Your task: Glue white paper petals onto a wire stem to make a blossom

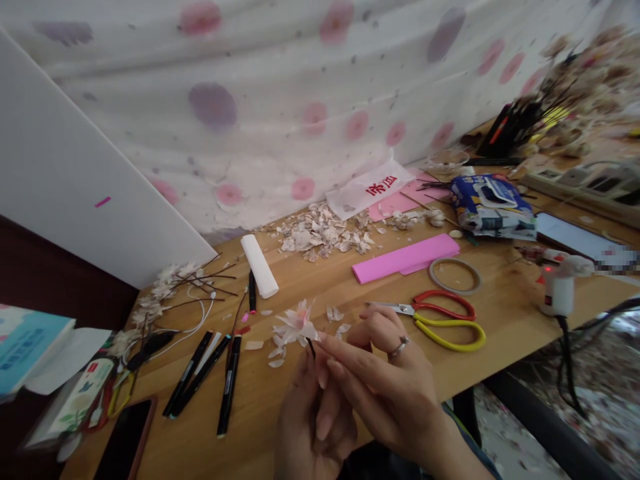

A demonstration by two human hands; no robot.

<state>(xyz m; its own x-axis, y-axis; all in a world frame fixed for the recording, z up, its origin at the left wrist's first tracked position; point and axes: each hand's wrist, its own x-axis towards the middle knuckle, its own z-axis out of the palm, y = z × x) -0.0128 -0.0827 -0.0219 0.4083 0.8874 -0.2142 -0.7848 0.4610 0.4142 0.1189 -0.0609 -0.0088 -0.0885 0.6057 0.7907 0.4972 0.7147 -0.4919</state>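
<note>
A handmade-looking flower (295, 325) with pale petals and a pink centre stands over the table on a dark stem. My left hand (305, 417) is closed around that stem just below the bloom. Fingers of my right hand (387, 377) pinch at the flower's right lower petal, beside the left fingertips; their exact contact is partly hidden. A ring is on the right hand. Loose petals (335, 313) lie on the wood behind the fingers. Scissors (440, 317) with red and yellow handles rest just beyond my right hand, blades pointing left.
Black markers (229, 387) lie left of my hands, near a phone (127, 437). Behind are a white paper roll (260, 267), a petal pile (323, 233), folded pink paper (407, 258) and a tape roll (455, 276). A glue gun (557, 290) with a cord stands at the right edge.
</note>
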